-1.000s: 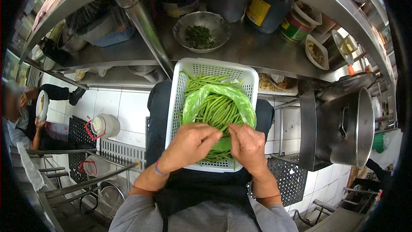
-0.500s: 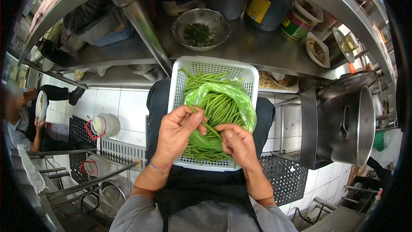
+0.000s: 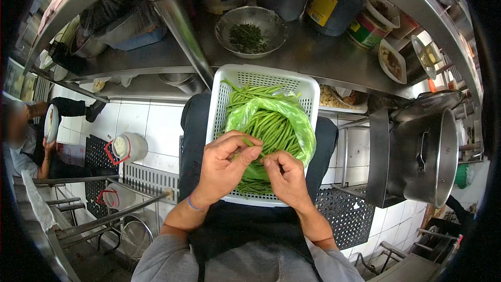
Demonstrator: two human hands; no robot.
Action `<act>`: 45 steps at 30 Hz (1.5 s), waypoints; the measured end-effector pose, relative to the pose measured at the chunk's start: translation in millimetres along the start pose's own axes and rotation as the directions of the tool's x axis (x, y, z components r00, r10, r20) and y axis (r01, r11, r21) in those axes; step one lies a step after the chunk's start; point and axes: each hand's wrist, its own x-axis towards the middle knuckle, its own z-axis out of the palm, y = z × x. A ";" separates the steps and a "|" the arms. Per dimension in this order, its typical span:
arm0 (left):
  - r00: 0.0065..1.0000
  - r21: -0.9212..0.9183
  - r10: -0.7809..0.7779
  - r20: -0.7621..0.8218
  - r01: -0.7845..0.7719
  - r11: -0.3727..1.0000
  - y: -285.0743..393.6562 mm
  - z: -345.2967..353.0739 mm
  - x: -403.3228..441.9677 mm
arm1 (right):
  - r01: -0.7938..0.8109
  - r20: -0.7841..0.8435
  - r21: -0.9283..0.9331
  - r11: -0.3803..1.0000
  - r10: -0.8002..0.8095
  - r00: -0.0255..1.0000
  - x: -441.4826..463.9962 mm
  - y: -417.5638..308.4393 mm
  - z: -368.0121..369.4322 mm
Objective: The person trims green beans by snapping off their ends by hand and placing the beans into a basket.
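Note:
A white perforated basket (image 3: pixel 214 105) rests on my lap, holding green beans (image 3: pixel 269 130) in and around an open green plastic bag (image 3: pixel 308 137). Over the near part of the bag, my left hand (image 3: pixel 225 164) pinches a green bean (image 3: pixel 246 141) between thumb and fingers. Close to its right, my right hand (image 3: pixel 286 177) has thumb and index finger pressed together near the bean's lower end. Whatever lies between those fingertips is too small to make out. Both hands partly cover the beans in the near half of the basket.
Ahead, a metal shelf (image 3: pixel 323 62) bears a bowl of chopped greens (image 3: pixel 249 36) and several tubs. A large metal pot (image 3: pixel 425 156) stands at the right. To the left are a white bucket (image 3: pixel 133 148), metal rails and a seated person (image 3: pixel 26 146) holding a plate.
Since half a second ago, both hands have drawn closer together over the bag, and the bean shows less between them. The earliest frame shows them pinched together lower down. The view has shifted slightly.

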 end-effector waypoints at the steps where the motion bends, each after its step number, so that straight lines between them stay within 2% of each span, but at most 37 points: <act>1: 0.992 0.112 0.114 0.049 -0.119 0.987 2.4 0.2 0.8 | 0.013 -0.033 -0.027 1.000 -0.014 0.999 0.0 0.2 -0.5; 2: 0.969 0.216 0.220 0.110 -0.240 0.947 5.6 0.3 1.9 | 0.025 -0.065 -0.055 0.998 -0.028 0.997 0.0 0.4 -1.4; 3: 0.931 0.308 0.315 0.182 -0.358 0.881 9.0 0.4 2.3 | 0.006 -0.118 0.000 1.000 -0.006 0.993 0.6 4.7 -2.0; 5: 0.909 0.233 0.327 0.260 -0.387 0.892 17.5 0.9 -2.6 | -0.023 -0.218 0.110 0.994 0.047 0.975 3.0 17.1 -5.6; 6: 0.895 0.194 0.333 0.297 -0.398 0.896 21.7 0.7 -6.0 | -0.125 -0.240 0.225 0.966 0.179 0.954 4.8 14.1 -11.6; 7: 0.879 0.154 0.341 0.334 -0.408 0.900 24.8 -0.1 -7.4 | -0.151 -0.267 0.236 0.960 0.214 0.940 7.0 17.4 -18.7; 8: 0.853 0.137 0.380 0.358 -0.451 0.882 26.6 -4.5 -6.1 | -0.141 -0.209 0.426 0.894 0.248 0.946 7.2 18.9 -29.4; 9: 0.894 0.148 0.354 0.275 -0.403 0.903 23.8 -4.4 -4.4 | -0.134 -0.144 0.598 0.790 0.270 0.952 7.2 18.9 -38.7; 10: 0.927 0.155 0.323 0.190 -0.353 0.923 18.7 -4.2 -3.1 | -0.035 -0.124 0.760 0.649 0.198 0.972 8.8 17.4 -42.8; 11: 0.951 0.158 0.290 0.104 -0.304 0.940 16.3 -4.0 -1.3 | -0.028 -0.131 0.792 0.609 0.215 0.968 10.2 13.4 -44.7; 12: 0.994 0.081 0.097 0.048 -0.100 0.992 17.5 1.6 2.0 | -0.019 -0.138 0.822 0.569 0.232 0.963 11.7 7.8 -46.3; 13: 0.993 0.193 0.072 0.090 -0.088 0.977 14.5 3.3 5.1 | -0.008 -0.144 0.850 0.527 0.247 0.958 12.6 5.1 -47.7; 14: 0.991 0.302 0.043 0.129 -0.081 0.950 6.7 4.4 8.4 | 0.001 -0.122 0.841 0.541 0.188 0.974 11.7 14.6 -50.1; 15: 0.987 0.407 0.009 0.163 -0.076 0.910 -3.3 6.5 11.0 | 0.010 -0.113 0.839 0.544 0.158 0.981 11.0 20.8 -50.8; 16: 0.962 0.481 0.119 0.246 -0.228 0.846 -17.5 12.8 11.7 | 0.018 -0.104 0.838 0.546 0.128 0.986 10.0 25.9 -51.1; 19: 0.895 0.668 -0.019 0.446 -0.319 0.672 -35.8 23.0 7.1 | 0.016 -0.085 0.828 0.560 0.097 0.992 3.2 24.4 -49.5; 20: 0.911 0.709 -0.028 0.412 -0.301 0.638 -36.5 25.2 5.1 | 0.013 -0.082 0.823 0.568 0.096 0.992 0.7 21.8 -49.4; 23: 0.879 0.735 -0.127 0.459 -0.295 0.610 -33.5 21.3 5.5 | -0.103 -0.098 0.519 0.848 0.179 0.979 -7.2 14.4 -50.5; 25: 0.862 0.724 -0.123 0.492 -0.327 0.607 -39.8 19.7 3.6 | -0.029 -0.113 0.211 0.977 0.054 0.992 -5.2 16.1 -48.4; 27: 0.865 0.699 -0.077 0.496 -0.345 0.627 -40.9 18.7 2.9 | 0.064 -0.067 -0.078 0.995 -0.070 0.995 -0.1 5.9 -45.7; 28: 0.874 0.676 -0.033 0.485 -0.351 0.648 -39.0 18.7 2.7 | 0.000 -0.003 -0.207 0.978 -0.001 1.000 -0.8 -1.5 -47.0; 31: 0.882 0.615 0.026 0.471 -0.349 0.707 -20.7 13.4 4.9 | 0.164 0.083 -0.373 0.913 -0.144 0.986 -1.0 -0.9 -43.5; 32: 0.883 0.597 0.031 0.468 -0.341 0.726 -15.9 11.3 5.6 | 0.175 0.066 -0.319 0.931 -0.163 0.984 -2.3 0.8 -40.7; 35: 0.915 0.598 0.114 0.387 -0.343 0.725 -18.8 10.9 9.7 | 0.217 0.050 -0.382 0.898 -0.214 0.976 -2.0 -0.7 -39.1; 38: 0.910 0.571 0.149 0.387 -0.363 0.737 -21.8 7.3 10.8 | 0.245 0.044 -0.389 0.888 -0.247 0.968 -2.8 -1.7 -39.9; 41: 0.910 0.561 0.112 0.399 -0.338 0.756 -9.6 9.2 8.1 | 0.249 0.010 -0.471 0.846 -0.277 0.961 -4.0 -2.6 -38.2; 44: 0.909 0.549 0.119 0.400 -0.341 0.763 1.9 15.8 -0.9 | 0.198 -0.193 -0.403 0.894 -0.294 0.936 -4.6 2.0 -22.9; 45: 0.883 0.486 0.103 0.458 -0.346 0.803 7.8 15.8 -2.6 | 0.188 -0.268 -0.347 0.919 -0.289 0.919 -2.5 7.1 -20.9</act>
